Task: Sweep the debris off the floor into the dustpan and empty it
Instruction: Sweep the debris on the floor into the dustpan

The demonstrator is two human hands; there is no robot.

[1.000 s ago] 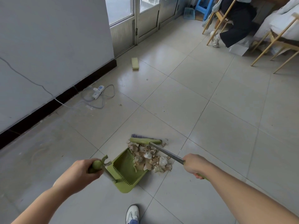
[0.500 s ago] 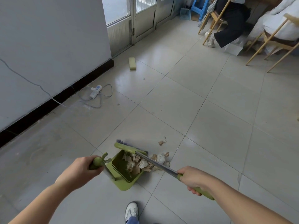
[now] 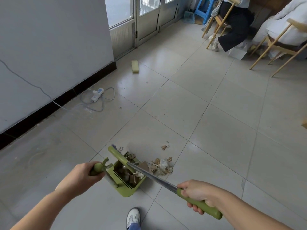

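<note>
Dustpan (image 3: 126, 181) tilted on the floor (image 3: 216, 130), steadied by left hand (image 3: 83, 175) clenched on its handle, to receive debris (image 3: 162, 166) drawn inward by broom (image 3: 149, 175) gripped low in right hand (image 3: 197, 195); part loaded, remainder just beside the lip.

Lying on the floor (image 3: 182, 105) before a shoe (image 3: 133, 217): dustpan (image 3: 126, 188), with broom (image 3: 149, 175) crossing over it from right. Sitting partly inside the pan and partly spilling just right of it: debris (image 3: 162, 166). Resting by the wall at left: power strip (image 3: 97, 94). Lying farther back, near the doors: sponge (image 3: 135, 67).
</note>
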